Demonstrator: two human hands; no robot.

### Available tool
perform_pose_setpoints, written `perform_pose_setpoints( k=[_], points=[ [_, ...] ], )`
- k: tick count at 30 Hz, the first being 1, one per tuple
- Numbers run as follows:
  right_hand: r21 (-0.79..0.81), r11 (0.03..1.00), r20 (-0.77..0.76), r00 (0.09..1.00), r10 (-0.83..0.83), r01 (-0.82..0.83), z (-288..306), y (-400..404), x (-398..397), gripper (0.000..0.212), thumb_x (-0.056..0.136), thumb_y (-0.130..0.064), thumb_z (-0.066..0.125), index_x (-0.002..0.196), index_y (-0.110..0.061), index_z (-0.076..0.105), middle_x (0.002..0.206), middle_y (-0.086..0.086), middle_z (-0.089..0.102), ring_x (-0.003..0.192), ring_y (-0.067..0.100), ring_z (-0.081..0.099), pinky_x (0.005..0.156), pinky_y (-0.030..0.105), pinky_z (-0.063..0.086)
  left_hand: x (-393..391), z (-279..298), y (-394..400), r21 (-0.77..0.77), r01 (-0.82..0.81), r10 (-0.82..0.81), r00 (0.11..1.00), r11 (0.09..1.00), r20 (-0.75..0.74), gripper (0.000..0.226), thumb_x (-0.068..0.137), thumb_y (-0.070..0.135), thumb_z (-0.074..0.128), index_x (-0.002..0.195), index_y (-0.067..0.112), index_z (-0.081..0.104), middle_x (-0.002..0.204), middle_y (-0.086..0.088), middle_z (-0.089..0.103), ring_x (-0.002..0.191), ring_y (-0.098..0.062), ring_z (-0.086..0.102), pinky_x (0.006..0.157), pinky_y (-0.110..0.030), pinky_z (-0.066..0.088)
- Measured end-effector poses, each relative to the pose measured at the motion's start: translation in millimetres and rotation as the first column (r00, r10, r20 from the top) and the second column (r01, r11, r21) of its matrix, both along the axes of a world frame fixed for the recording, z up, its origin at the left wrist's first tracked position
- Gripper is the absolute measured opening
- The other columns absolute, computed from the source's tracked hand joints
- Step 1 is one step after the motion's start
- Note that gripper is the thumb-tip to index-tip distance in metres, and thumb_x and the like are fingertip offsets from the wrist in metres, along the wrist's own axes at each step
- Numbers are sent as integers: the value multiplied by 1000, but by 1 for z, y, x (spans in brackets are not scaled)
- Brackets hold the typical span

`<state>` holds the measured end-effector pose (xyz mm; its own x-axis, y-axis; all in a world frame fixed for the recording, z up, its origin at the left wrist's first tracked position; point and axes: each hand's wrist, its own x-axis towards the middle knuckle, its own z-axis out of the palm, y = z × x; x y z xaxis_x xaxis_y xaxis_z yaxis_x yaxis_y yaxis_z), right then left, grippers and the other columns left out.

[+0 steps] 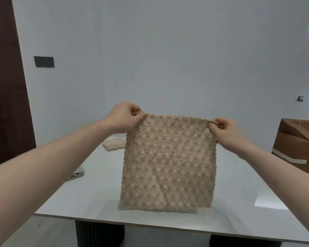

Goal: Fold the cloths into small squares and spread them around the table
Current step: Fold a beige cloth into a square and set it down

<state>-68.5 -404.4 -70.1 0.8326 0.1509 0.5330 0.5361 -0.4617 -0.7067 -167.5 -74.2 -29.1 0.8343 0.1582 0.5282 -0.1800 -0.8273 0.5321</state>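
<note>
A pale grey wall fills the back of the room. At 9 o'clock stands a dark brown wooden panel, with a small black plate on the wall beside it. At 3 o'clock are brown cardboard boxes. The white table rests on dark ribbed legs at 6 o'clock.

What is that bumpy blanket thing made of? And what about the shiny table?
The beige cloth, pinched at its top corners by the left hand and right hand, looks like soft plush fabric, judging by its raised fuzzy bumps. The table looks like glossy stone or glass, since it reflects light; I cannot tell which.
</note>
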Motion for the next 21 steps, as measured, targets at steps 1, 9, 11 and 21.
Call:
perform_pose_setpoints(
  k=[1, 9, 11, 21],
  points=[
    [-26, 999, -16, 1000, -20, 20, -7, 0, 5, 19, 98, -31, 62, 86, -20, 71, 85, 13, 74, 79, 29, 71, 79, 51, 61, 5, -7, -1, 26, -11, 12, 1000, 1000, -29, 19, 96, 42, 68, 85, 27, 74, 83, 13, 71, 82, 0, 65, 70, -24, 50],
    [-308, 948, -88, 990, -113, 81, -91, -3, 41, 21, 96, -24, 65, 75, -24, 67, 78, -5, 70, 77, 15, 64, 71, 32, 48, 53, -95, -8, 233, -95, 155, 954, 968, -257, 25, 93, 45, 68, 81, 24, 73, 78, 10, 71, 79, -15, 68, 72, -31, 56],
    [-338, 939, -120, 986, -113, 66, -111, -2, 48, 18, 94, -23, 65, 77, -26, 69, 82, -9, 71, 82, 12, 65, 75, 31, 50, 62, -119, -10, 277, -109, 192, 937, 955, -293, 20, 94, 40, 66, 83, 24, 73, 83, 9, 72, 84, -17, 68, 71, -31, 55],
    [-296, 951, -132, 982, -134, 90, -132, 17, 79, 18, 96, -20, 62, 83, -31, 68, 90, -15, 70, 87, 7, 65, 75, 29, 49, 97, -154, 0, 165, -242, 284, 906, 956, -314, 25, 95, 46, 64, 77, 28, 70, 82, 10, 71, 82, -16, 66, 67, -27, 50]
  ],
)
